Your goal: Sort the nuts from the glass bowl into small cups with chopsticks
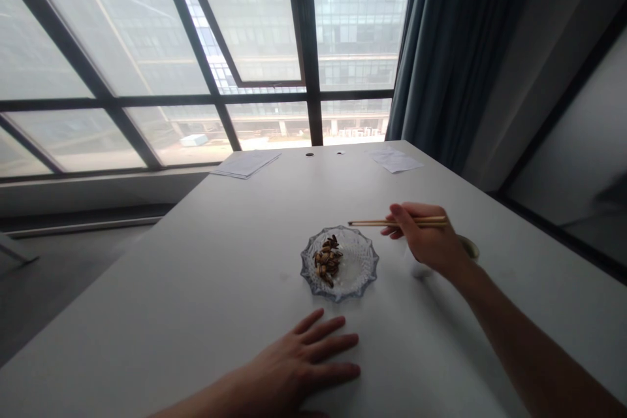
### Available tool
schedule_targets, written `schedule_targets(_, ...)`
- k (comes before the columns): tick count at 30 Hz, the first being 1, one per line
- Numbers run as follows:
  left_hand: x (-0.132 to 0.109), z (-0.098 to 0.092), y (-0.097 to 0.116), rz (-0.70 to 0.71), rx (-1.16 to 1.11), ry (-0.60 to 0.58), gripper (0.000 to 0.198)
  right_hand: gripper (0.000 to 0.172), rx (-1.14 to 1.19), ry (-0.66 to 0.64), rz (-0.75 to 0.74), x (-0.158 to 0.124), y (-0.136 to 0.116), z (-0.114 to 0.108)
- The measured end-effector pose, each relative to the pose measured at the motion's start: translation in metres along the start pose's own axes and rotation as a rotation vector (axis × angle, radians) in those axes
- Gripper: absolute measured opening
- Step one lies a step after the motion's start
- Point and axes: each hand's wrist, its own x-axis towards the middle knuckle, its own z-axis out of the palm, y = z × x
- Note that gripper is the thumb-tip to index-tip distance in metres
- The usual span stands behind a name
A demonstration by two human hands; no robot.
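Note:
A clear scalloped glass dish (pixel 361 268) stands on the white table, with a small heap of dark striped seeds (pixel 328 260) in its left half. My right hand (pixel 424 235) is closed around a pair of wooden chopsticks (pixel 372 223), held level with their tips pointing left above the dish's far right edge. Nothing shows between the tips. Behind my right hand and wrist is a white, cup-like container (pixel 417 266), mostly hidden. My left hand (pixel 313 353) lies flat on the table just in front of the dish, fingers spread, holding nothing.
Sheets of paper (pixel 249 163) lie at the table's far left corner, and another sheet (pixel 396 159) is at the far right. Two small round dark spots sit near the far edge. Beyond the table are large windows (pixel 264 19) and a dark curtain (pixel 441 59).

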Motion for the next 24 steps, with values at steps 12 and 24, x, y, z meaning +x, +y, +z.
schedule_targets(12, 0.000, 0.002, -0.001, -0.017, 0.015, -0.025, 0.073, 0.053, -0.266, 0.367, -0.008, 0.023, 0.006, -0.072)
schedule_targets(24, 0.001, 0.000, 0.000, -0.013, -0.013, -0.003, 0.077, 0.051, -0.088, 0.197, -0.009, 0.012, -0.003, -0.045)
